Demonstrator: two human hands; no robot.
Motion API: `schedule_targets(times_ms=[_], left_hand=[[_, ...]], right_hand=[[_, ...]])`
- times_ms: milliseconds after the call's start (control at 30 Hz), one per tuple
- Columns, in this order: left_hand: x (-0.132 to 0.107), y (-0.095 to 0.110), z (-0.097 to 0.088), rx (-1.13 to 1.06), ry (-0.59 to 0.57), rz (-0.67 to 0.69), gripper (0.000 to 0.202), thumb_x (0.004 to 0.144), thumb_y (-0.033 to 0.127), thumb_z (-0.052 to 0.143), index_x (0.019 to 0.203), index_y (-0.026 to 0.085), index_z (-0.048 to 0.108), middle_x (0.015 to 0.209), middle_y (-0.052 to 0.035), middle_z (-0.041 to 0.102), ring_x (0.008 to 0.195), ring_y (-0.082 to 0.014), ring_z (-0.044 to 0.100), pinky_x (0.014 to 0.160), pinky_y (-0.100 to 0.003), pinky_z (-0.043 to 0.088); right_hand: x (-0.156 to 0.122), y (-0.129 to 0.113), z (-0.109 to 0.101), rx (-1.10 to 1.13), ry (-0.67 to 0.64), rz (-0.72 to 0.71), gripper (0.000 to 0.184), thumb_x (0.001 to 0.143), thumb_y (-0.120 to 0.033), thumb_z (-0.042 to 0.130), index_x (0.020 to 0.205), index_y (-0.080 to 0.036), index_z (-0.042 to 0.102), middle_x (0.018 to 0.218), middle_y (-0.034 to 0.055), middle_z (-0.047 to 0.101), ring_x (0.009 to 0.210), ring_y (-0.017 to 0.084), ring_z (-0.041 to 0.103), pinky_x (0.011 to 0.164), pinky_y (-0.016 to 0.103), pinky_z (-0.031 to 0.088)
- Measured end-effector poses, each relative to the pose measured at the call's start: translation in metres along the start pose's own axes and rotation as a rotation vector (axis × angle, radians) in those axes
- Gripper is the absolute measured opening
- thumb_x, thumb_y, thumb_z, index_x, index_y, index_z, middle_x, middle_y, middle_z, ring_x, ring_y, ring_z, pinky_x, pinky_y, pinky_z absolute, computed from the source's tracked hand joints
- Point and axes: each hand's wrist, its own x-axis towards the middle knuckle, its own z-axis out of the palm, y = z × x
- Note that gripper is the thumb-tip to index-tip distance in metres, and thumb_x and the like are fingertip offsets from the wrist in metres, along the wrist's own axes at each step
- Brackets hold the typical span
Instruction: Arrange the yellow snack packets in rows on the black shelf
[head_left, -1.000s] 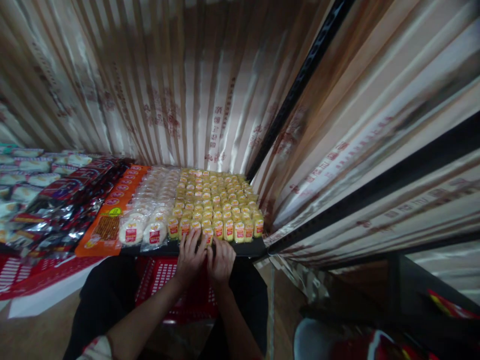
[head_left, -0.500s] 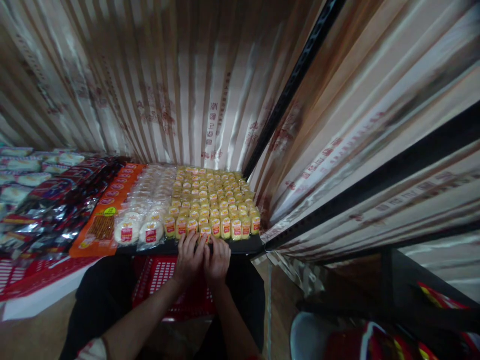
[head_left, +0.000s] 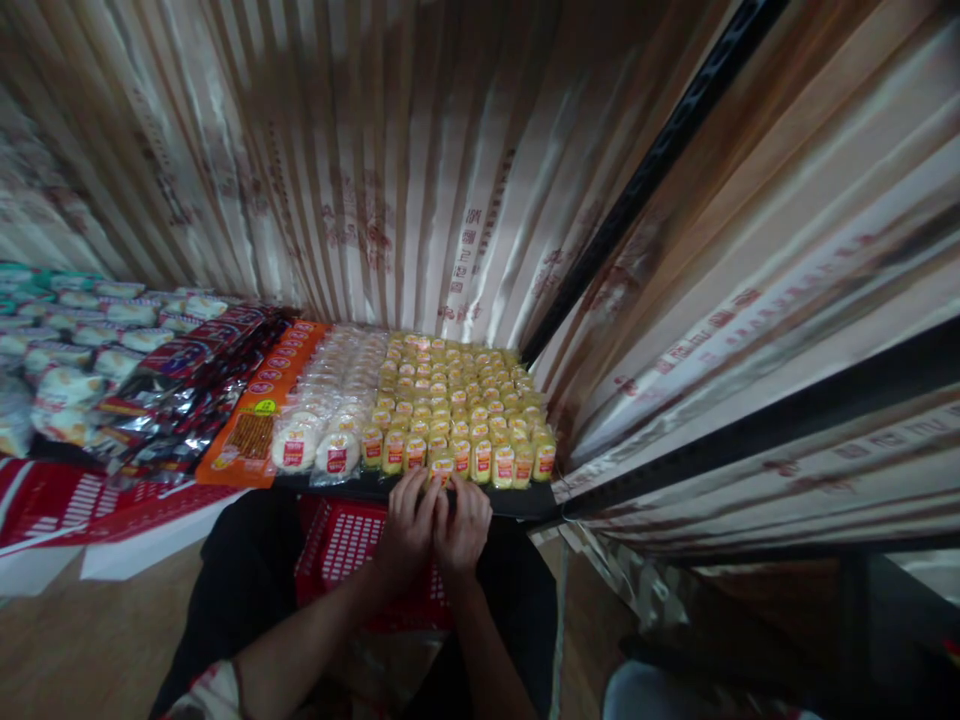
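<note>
A small yellow wrapped snack packet (head_left: pixel 441 467) with a red and white label stands at the front of the shelf. My left hand (head_left: pixel 407 522) grips its left side, and my right hand (head_left: pixel 460 526) grips its right side. The fingers of both hands are bent, with the fingertips close together around it. Behind and beside it are tight rows of matching yellow packets (head_left: pixel 480 410). Left of those lie clear-wrapped round white snacks (head_left: pixel 336 455) with red labels. The lower part of the held packet is hidden by my fingers.
An orange snack bag (head_left: pixel 251 435), dark shiny packs (head_left: pixel 187 375) and white packs (head_left: pixel 67 355) lie further left. Below the black shelf edge (head_left: pixel 525 500) is a red plastic basket (head_left: pixel 349 545) between my knees. Printed pleated curtain (head_left: pixel 420 200) and a black post (head_left: pixel 637 190) stand behind.
The camera view has turned left, so everything sits further right and more packs show at the left. Both hands stay at the same yellow packet.
</note>
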Motion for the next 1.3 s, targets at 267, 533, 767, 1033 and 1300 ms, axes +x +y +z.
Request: schedule_targets(times_ms=[267,533,767,1033,1300], left_hand=[[-0.014,-0.020,-0.020,-0.005,0.037,-0.108,0.036,0.091,0.021,0.039,0.126,0.018,0.046,0.121,-0.0136,0.053,0.117,-0.0221,0.048,0.091,-0.038,0.047],[-0.023,-0.066,-0.037,0.080,0.065,-0.183,0.036,0.091,0.022,0.038,0.126,0.018,0.047,0.121,-0.0127,0.054,0.114,-0.0223,0.049,0.091,-0.038,0.046],[-0.023,-0.088,-0.026,0.102,0.083,-0.220,0.037,0.092,0.027,0.034,0.127,0.018,0.044,0.117,-0.0129,0.053,0.111,-0.0235,0.051,0.089,-0.042,0.047],[-0.009,-0.082,-0.028,-0.012,0.068,-0.300,0.026,0.091,0.028,0.038,0.109,0.015,0.052,0.106,-0.0113,0.056,0.101,-0.0210,0.054,0.085,-0.040,0.049],[0.001,-0.077,-0.023,0.065,0.096,-0.318,0.024,0.090,0.027,0.040,0.107,0.016,0.052,0.100,-0.0096,0.056,0.094,-0.0205,0.056,0.078,-0.038,0.053]], right_hand=[[-0.008,-0.028,0.013,0.075,-0.008,-0.087,0.034,0.092,-0.031,0.036,0.114,-0.013,0.054,0.100,0.0121,0.063,0.097,0.022,0.052,0.085,0.039,0.039],[-0.007,-0.071,0.038,0.084,-0.065,-0.103,0.037,0.093,-0.031,0.033,0.114,-0.014,0.058,0.098,0.0117,0.066,0.093,0.021,0.055,0.083,0.037,0.041],[-0.005,-0.081,0.056,0.035,-0.121,-0.145,0.040,0.094,-0.030,0.031,0.117,-0.013,0.058,0.100,0.0110,0.067,0.089,0.019,0.057,0.082,0.034,0.043],[-0.003,-0.070,0.053,0.041,-0.063,-0.239,0.032,0.092,-0.022,0.037,0.115,-0.013,0.058,0.103,0.0098,0.066,0.099,0.017,0.056,0.090,0.033,0.042],[0.011,-0.052,0.051,-0.117,-0.042,-0.217,0.038,0.093,-0.027,0.036,0.126,-0.020,0.051,0.138,0.0122,0.043,0.133,0.028,0.026,0.100,0.049,0.029]])
